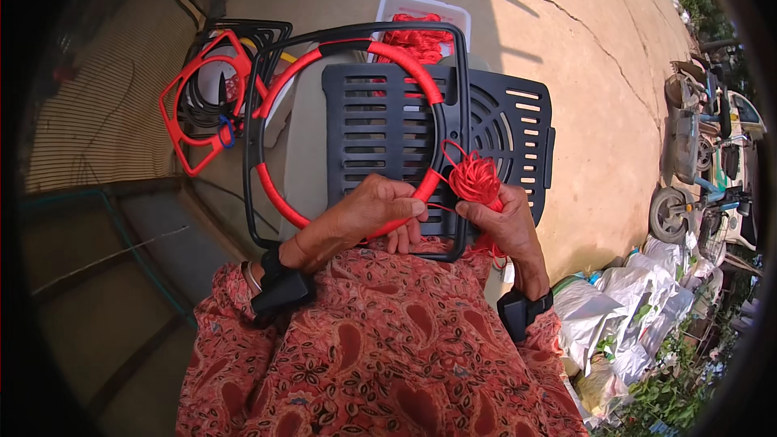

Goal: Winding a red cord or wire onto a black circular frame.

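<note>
A round ring (279, 206) lies inside a black rectangular frame (253, 146) over my lap. Red cord covers most of the ring, and black stretches show at the top, right and left. My left hand (379, 212) is closed round the ring's lower right part, its thumb pressing on the red winding. Just to the right, my right hand (508, 222) grips a loose bundle of red cord (475, 176). A strand runs from the bundle to the ring near my left fingers. The lower end of the bundle is partly hidden by my right hand.
A dark slotted plastic chair (506, 125) stands in front of me. Behind it, a white tub (461, 14) holds more red cord. At left are a red-wrapped frame (174, 125) and stacked black frames (275, 28). White sacks (599, 307) and a parked motorbike (676, 202) are at right.
</note>
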`<state>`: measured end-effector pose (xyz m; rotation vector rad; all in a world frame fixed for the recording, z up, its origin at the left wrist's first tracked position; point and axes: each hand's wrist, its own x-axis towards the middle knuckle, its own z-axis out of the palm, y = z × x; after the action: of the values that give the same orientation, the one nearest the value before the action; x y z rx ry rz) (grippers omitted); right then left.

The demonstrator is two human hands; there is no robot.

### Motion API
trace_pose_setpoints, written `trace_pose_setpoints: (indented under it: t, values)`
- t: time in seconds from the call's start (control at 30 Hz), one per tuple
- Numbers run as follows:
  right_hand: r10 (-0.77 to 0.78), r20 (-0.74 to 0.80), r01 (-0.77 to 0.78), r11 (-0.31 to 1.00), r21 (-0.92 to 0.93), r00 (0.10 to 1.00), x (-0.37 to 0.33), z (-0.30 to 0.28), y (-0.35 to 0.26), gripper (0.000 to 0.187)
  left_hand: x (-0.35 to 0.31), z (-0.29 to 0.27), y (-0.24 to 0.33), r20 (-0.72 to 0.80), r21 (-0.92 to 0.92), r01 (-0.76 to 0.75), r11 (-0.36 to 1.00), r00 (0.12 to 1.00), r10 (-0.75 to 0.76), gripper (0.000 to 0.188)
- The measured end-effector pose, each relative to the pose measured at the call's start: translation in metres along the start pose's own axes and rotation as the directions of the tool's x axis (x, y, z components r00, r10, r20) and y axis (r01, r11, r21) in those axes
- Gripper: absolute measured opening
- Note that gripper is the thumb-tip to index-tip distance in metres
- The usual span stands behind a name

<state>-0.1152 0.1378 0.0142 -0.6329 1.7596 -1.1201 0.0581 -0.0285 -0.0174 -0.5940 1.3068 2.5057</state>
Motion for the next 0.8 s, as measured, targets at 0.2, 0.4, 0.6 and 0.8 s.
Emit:
trace_pose_setpoints:
  t: [0.2, 0.4, 0.6, 0.8]
  values:
    - [0.001, 0.001, -0.001, 0.999, -0.035, 1.0, -0.004, 0.001, -0.001, 0.024, -0.003, 0.0, 0.0, 0.023, 0.05, 0.007, 0.999, 1.0, -0.008, 0.036]
    - [0.086, -0.003, -0.086, 0.996, -0.029, 0.996, 0.001, -0.005, -0.005, 0.024, 0.007, -0.009, 0.003, 0.03, -0.055, 0.008, 0.998, 1.0, -0.006, 0.057]
    - [0.048, -0.024, -0.048, 0.999, -0.001, 0.999, -0.001, 0.0, -0.004, 0.023, 0.018, -0.014, 0.0, 0.062, -0.211, -0.036, 0.977, 0.997, 0.05, 0.06]
    - [0.085, -0.056, -0.086, 0.996, -0.018, 0.995, 0.001, -0.002, -0.001, 0.022, 0.021, -0.02, 0.004, 0.093, -0.246, -0.039, 0.968, 0.994, 0.064, 0.05]
